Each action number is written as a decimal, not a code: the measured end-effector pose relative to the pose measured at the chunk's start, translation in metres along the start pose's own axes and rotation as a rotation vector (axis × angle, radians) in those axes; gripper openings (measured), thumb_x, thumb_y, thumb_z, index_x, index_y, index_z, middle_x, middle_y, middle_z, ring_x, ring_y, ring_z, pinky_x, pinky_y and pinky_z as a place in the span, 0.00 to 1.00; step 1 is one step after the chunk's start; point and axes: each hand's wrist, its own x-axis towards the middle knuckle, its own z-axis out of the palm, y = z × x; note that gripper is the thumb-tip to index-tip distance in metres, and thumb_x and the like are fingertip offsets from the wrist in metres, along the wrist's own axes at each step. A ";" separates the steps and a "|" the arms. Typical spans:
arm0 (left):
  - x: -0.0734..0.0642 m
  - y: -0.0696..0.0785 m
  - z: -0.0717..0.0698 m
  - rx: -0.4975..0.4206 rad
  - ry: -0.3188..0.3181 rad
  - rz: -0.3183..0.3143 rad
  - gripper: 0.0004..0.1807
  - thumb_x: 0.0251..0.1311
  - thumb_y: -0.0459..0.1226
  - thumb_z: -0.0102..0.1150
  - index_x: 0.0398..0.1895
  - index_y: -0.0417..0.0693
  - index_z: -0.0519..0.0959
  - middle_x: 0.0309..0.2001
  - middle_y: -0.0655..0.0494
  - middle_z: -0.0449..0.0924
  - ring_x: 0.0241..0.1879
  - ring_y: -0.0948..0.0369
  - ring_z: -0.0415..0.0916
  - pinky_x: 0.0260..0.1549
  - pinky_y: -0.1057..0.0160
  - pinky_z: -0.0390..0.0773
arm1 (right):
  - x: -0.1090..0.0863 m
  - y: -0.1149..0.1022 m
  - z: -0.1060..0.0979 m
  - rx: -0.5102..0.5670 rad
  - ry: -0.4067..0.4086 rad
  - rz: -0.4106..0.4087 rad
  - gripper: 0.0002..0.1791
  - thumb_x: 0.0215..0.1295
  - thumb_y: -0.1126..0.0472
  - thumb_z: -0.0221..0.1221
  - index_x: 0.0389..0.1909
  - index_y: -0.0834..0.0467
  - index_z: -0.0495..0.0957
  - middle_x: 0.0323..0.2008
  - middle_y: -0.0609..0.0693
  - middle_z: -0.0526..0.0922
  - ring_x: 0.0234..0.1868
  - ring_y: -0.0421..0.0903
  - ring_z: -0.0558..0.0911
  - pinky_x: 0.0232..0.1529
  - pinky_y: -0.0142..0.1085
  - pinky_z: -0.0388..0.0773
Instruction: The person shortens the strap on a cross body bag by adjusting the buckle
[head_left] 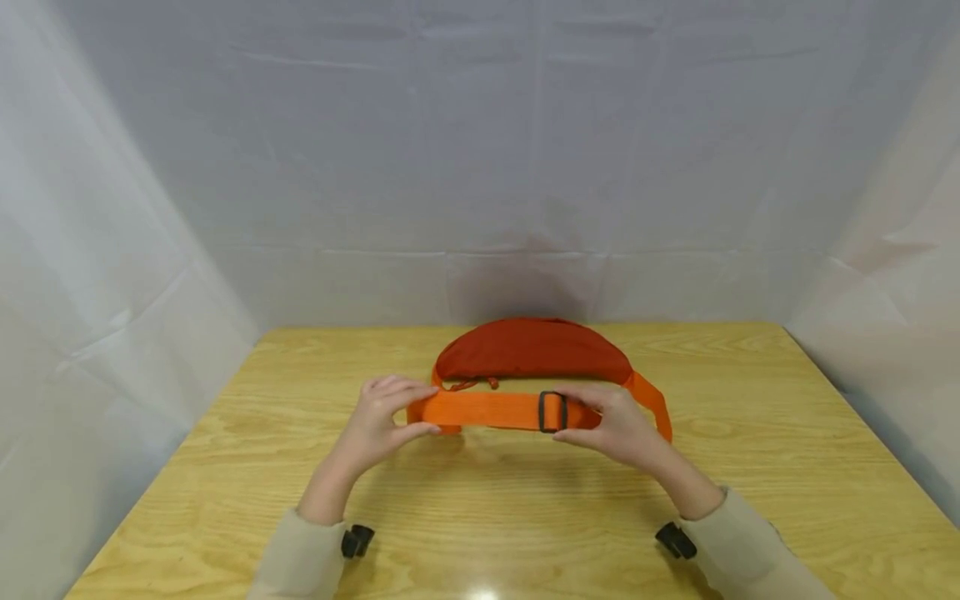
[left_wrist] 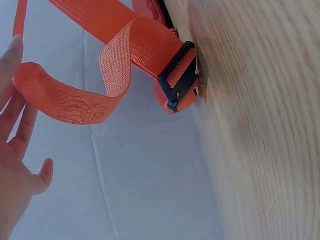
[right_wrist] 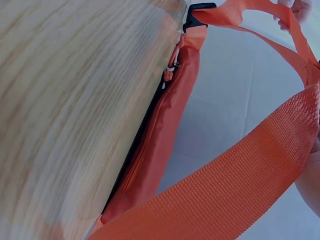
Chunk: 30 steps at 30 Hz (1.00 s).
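A red-orange waist bag (head_left: 532, 352) lies at the back of the table, its zip pull hanging in front. Its bright orange strap (head_left: 487, 409) is raised in front of the bag and stretched between both hands. My left hand (head_left: 375, 423) holds the strap's left end, fingers above and thumb below. With my right hand (head_left: 621, 423) I pinch the strap beside a black slider buckle (head_left: 542, 412). In the left wrist view, a loop of strap (left_wrist: 70, 104) hangs from the fingers, and a black side buckle (left_wrist: 181, 75) sits low by the table. The right palm is mostly hidden.
The wooden table (head_left: 495, 525) has white cloth (head_left: 480, 167) behind it and at both sides. Black wrist devices (head_left: 357, 541) sit at both beige sleeves (head_left: 300, 554). The strap's right part (head_left: 651, 400) loops out beside the right hand.
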 end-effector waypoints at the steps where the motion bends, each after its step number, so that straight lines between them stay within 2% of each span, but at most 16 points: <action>1: 0.000 0.000 0.000 0.000 -0.004 -0.003 0.27 0.29 0.39 0.73 0.40 0.41 0.80 0.38 0.53 0.79 0.40 0.57 0.71 0.42 0.50 0.59 | 0.000 0.000 0.000 -0.002 -0.004 0.004 0.29 0.40 0.63 0.70 0.47 0.65 0.76 0.40 0.56 0.80 0.37 0.46 0.78 0.34 0.34 0.76; 7: 0.001 0.003 0.000 0.023 -0.031 -0.042 0.26 0.32 0.40 0.72 0.40 0.42 0.80 0.38 0.53 0.79 0.40 0.57 0.71 0.44 0.50 0.58 | 0.000 0.001 0.000 0.010 -0.022 0.037 0.28 0.41 0.61 0.69 0.47 0.65 0.75 0.40 0.55 0.80 0.35 0.44 0.78 0.32 0.33 0.75; 15: 0.006 0.012 0.009 0.052 -0.096 -0.117 0.26 0.35 0.44 0.71 0.41 0.42 0.80 0.38 0.54 0.78 0.40 0.57 0.70 0.44 0.52 0.58 | 0.000 0.003 0.000 0.005 0.003 0.063 0.28 0.42 0.60 0.69 0.47 0.64 0.76 0.40 0.54 0.80 0.34 0.42 0.77 0.32 0.33 0.75; 19: 0.011 0.016 0.016 0.049 -0.103 -0.089 0.25 0.35 0.44 0.72 0.40 0.43 0.80 0.38 0.54 0.78 0.41 0.58 0.70 0.44 0.51 0.59 | 0.001 0.003 0.000 0.002 0.008 0.066 0.28 0.43 0.59 0.69 0.47 0.63 0.76 0.41 0.53 0.80 0.36 0.43 0.77 0.34 0.34 0.75; 23: 0.018 0.023 0.025 0.031 -0.083 -0.045 0.25 0.35 0.45 0.72 0.40 0.44 0.80 0.38 0.55 0.78 0.41 0.59 0.70 0.43 0.52 0.59 | 0.001 0.002 -0.001 -0.014 0.012 0.064 0.28 0.43 0.58 0.69 0.47 0.63 0.76 0.41 0.53 0.80 0.38 0.44 0.78 0.35 0.35 0.75; 30: 0.035 0.037 0.039 0.003 -0.054 -0.022 0.24 0.38 0.45 0.70 0.41 0.45 0.79 0.38 0.57 0.78 0.41 0.61 0.70 0.42 0.54 0.60 | 0.003 0.002 0.000 -0.017 0.016 0.073 0.28 0.43 0.58 0.69 0.48 0.63 0.76 0.41 0.54 0.80 0.36 0.44 0.77 0.33 0.33 0.75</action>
